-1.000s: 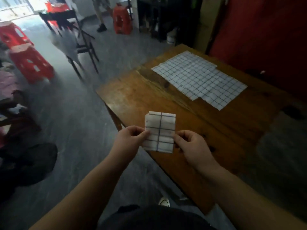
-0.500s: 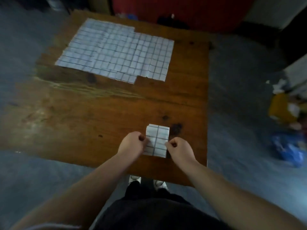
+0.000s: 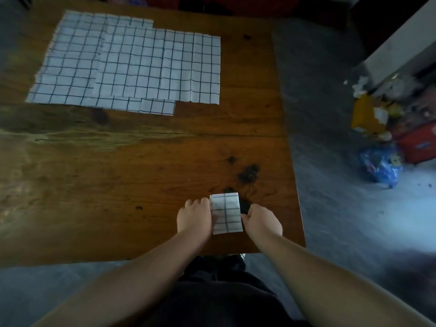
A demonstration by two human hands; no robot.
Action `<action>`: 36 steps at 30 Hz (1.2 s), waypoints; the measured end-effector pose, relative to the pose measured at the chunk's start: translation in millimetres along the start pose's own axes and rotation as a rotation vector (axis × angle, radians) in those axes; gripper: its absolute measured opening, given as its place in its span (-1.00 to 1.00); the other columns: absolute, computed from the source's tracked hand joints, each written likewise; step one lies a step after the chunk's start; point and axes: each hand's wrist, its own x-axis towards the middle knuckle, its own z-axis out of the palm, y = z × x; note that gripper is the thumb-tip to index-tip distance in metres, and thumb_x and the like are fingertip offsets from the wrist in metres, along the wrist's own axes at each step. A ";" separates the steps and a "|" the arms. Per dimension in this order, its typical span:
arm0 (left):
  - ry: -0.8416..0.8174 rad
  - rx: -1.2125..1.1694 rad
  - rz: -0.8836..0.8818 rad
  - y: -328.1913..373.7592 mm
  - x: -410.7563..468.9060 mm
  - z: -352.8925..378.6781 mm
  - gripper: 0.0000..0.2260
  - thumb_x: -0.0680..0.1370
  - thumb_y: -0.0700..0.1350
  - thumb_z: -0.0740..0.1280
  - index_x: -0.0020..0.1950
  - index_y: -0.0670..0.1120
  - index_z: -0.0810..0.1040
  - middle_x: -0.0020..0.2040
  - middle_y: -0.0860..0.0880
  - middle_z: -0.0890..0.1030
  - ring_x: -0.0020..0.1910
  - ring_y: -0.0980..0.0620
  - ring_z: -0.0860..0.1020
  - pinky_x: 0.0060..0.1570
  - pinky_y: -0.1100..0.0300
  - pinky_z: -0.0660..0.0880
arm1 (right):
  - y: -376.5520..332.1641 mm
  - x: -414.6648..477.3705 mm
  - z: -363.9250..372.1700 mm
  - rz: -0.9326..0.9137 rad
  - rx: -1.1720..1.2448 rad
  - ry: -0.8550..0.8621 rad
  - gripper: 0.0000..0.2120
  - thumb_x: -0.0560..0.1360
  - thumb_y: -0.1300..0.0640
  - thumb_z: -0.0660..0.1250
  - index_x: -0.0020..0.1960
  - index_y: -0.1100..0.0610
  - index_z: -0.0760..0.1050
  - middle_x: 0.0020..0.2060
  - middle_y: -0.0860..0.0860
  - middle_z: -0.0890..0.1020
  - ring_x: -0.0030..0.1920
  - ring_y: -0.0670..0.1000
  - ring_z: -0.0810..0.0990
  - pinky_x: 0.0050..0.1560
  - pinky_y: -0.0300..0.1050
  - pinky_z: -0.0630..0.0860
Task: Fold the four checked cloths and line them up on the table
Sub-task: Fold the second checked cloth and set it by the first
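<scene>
A small folded checked cloth (image 3: 226, 213), white with dark grid lines, sits near the front right corner of the wooden table (image 3: 118, 175). My left hand (image 3: 194, 218) grips its left edge and my right hand (image 3: 262, 221) grips its right edge. Whether it rests flat on the wood or is held just above it I cannot tell. At the back left of the table lie three unfolded checked cloths (image 3: 127, 64), spread flat and overlapping one another.
The table's right edge runs close beside my right hand, with grey floor beyond it. On the floor at the right lie a blue plastic bag (image 3: 379, 165), yellow packaging (image 3: 365, 114) and a red box (image 3: 417, 142). A dark stain (image 3: 247, 173) marks the wood behind the folded cloth.
My view has swung from the left side of the room to look straight down on the table. Both hands have carried the folded cloth down towards the front right of the tabletop.
</scene>
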 end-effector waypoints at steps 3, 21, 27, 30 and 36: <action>0.011 0.044 0.086 -2.7 -3.0 -10.1 -0.72 0.63 0.20 0.25 0.17 0.03 0.42 0.09 0.04 0.55 0.08 0.01 0.49 -0.03 0.12 0.46 | 8.7 -6.0 -5.7 0.007 0.034 0.017 -0.82 0.62 -0.09 0.27 -0.10 -0.03 0.43 -0.16 -0.12 0.52 -0.07 -0.03 0.52 -0.23 -0.07 0.48; 0.209 0.117 0.613 195.4 -29.0 -109.1 -0.41 0.69 0.17 0.10 0.66 0.09 -0.04 0.67 0.01 0.01 0.64 -0.01 -0.10 0.58 0.01 -0.07 | 149.8 -62.4 -155.0 -0.186 0.130 0.380 -0.36 0.65 -0.22 0.08 0.64 -0.15 -0.10 0.64 -0.11 -0.02 0.63 -0.01 -0.12 0.61 0.11 0.00; 0.238 0.208 0.676 329.7 -38.1 -79.5 -0.39 0.69 0.19 0.10 0.66 0.09 -0.09 0.68 0.00 -0.06 0.64 -0.03 -0.13 0.59 0.02 -0.08 | 278.2 -54.3 -202.3 -0.170 0.143 0.466 -0.33 0.65 -0.26 0.03 0.64 -0.16 -0.19 0.65 -0.10 -0.11 0.63 -0.03 -0.21 0.60 0.04 -0.10; 0.225 0.201 0.681 405.5 -40.8 -56.3 -0.40 0.69 0.20 0.08 0.67 0.08 -0.06 0.68 -0.01 -0.05 0.65 -0.03 -0.12 0.58 0.03 -0.08 | 354.4 -48.5 -231.2 -0.131 0.189 0.509 -0.34 0.65 -0.23 0.08 0.65 -0.11 -0.07 0.65 -0.10 0.00 0.63 -0.03 -0.12 0.60 0.03 -0.03; 0.168 0.212 0.704 549.8 -36.4 -27.1 -0.39 0.68 0.21 0.08 0.66 0.09 -0.06 0.68 0.01 -0.05 0.64 0.00 -0.07 0.59 0.05 -0.02 | 485.6 -30.5 -281.4 -0.010 0.252 0.564 -0.32 0.62 -0.21 0.16 0.65 -0.08 -0.01 0.64 -0.08 0.10 0.63 0.00 -0.04 0.60 0.04 0.04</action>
